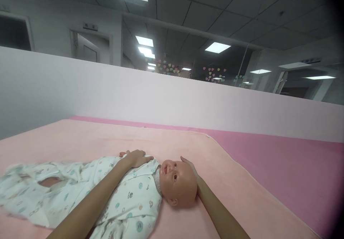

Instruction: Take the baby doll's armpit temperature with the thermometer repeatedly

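A baby doll [134, 192] in white printed clothes lies on its back, its bare head [178, 183] to the right and its legs to the left. Across its upper chest and far shoulder rests my left hand [136, 159], fingers laid over the cloth and thumb spread toward the neck. My right hand [192, 167] cups the crown of the head from the far right side; most of its fingers are hidden behind the head. The doll's small hand [122, 154] shows just beyond my left wrist. A gap in the clothing near the legs bares some of the doll's surface.
A peach-coloured cover [215, 181] lies under the doll, over a pink mat [282, 163]. Beyond it stands a low white wall [166, 99]. Farther back are glass panes with heart-shaped stickers [169, 67] and a door [91, 49].
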A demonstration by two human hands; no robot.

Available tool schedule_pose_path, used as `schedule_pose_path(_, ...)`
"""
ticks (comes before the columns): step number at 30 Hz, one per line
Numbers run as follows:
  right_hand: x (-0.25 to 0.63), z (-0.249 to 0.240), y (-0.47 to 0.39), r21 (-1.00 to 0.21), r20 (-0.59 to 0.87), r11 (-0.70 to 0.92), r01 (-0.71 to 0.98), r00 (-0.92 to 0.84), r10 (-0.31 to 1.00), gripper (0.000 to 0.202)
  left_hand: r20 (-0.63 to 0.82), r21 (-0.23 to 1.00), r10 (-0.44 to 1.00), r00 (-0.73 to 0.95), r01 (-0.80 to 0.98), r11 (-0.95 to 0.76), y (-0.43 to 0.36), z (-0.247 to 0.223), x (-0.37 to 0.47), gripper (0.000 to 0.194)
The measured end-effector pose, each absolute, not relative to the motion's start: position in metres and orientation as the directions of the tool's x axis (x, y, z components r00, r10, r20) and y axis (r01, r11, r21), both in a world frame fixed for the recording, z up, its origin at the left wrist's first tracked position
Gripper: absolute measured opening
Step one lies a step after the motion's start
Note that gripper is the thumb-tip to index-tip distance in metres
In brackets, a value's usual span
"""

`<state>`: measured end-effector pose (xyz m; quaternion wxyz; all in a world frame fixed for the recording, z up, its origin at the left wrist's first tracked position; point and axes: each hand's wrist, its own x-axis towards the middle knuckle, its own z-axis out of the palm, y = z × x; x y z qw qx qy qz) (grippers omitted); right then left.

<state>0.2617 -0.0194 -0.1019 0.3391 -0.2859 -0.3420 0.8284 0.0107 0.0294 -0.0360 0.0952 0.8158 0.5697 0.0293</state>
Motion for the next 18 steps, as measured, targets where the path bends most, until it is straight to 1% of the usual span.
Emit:
schedule_pose_path(3,0.261,-0.101,-0.021,-0.770,-0.261,-0.544,-0.333,-0.614,0.745,0.063,-0.059,0.191,0.934,0.353,0.922,-0.337,0.029,-0.035,0.010,0.069)
schedule_pose_path(5,0.260,-0.100,-0.023,-0.780,-0.233,-0.505,-0.369,-0.578,0.782,0.061,-0.060,0.193,0.934,0.352,0.922,-0.335,0.028,-0.035,0.011,0.069)
schedule_pose_path(8,0.259,-0.098,-0.027,-0.792,-0.153,-0.406,-0.456,-0.495,0.855,0.056,-0.061,0.196,0.935,0.349,0.923,-0.331,0.027,-0.034,0.011,0.069)
schedule_pose_path(10,0.259,-0.098,-0.030,-0.794,-0.124,-0.370,-0.483,-0.467,0.876,0.054,-0.066,0.197,0.935,0.348,0.923,-0.330,0.027,-0.034,0.012,0.069)
schedule_pose_path(12,0.259,-0.098,-0.032,-0.793,-0.143,-0.393,-0.465,-0.486,0.862,0.056,-0.068,0.196,0.934,0.349,0.923,-0.331,0.028,-0.034,0.012,0.069)
schedule_pose_path(16,0.259,-0.096,-0.030,-0.787,-0.230,-0.488,-0.377,-0.554,0.800,0.063,-0.068,0.191,0.936,0.345,0.925,-0.327,0.029,-0.035,0.011,0.071)
schedule_pose_path(18,0.259,-0.095,-0.029,-0.785,-0.213,-0.468,-0.406,-0.533,0.819,0.060,-0.068,0.195,0.935,0.348,0.924,-0.329,0.029,-0.035,0.011,0.071)
